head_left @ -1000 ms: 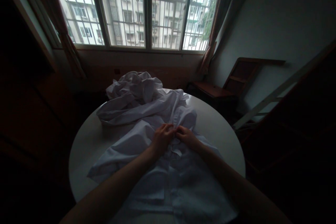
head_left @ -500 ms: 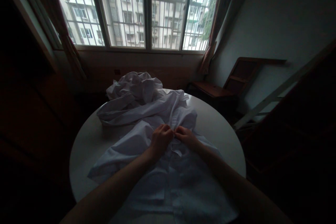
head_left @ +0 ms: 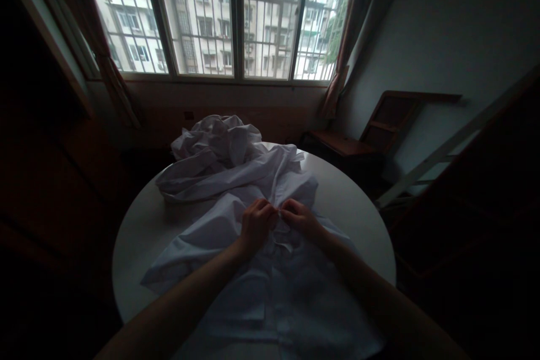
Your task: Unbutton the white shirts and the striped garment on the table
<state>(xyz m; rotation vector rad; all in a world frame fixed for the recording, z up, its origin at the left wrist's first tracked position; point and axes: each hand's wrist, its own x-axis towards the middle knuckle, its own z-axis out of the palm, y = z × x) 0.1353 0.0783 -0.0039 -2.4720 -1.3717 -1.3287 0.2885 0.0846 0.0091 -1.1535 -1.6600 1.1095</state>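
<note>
A white coat [head_left: 236,292] lies spread over the round table, its lower part toward me, with what looks like a pocket left of the middle strip. On that middle strip my left hand [head_left: 258,222] is closed, its fingertips pinching the cloth. My right hand [head_left: 300,218] pinches the same spot from the other side, and the fingertips of both hands nearly meet. Just below them a short loose strip of cloth [head_left: 283,244] curls up. Whether a button sits between the fingers is hidden.
Beyond the hands, more white cloth [head_left: 219,138] is heaped at the far left of the white round table [head_left: 139,236]. A wooden chair [head_left: 346,143] stands behind the table at the right, by the wall. Barred windows [head_left: 236,22] with tied curtains [head_left: 113,84] are at the back.
Both hands stay at the same spot, with only slight finger movement. The loose strip under them has shifted a little.
</note>
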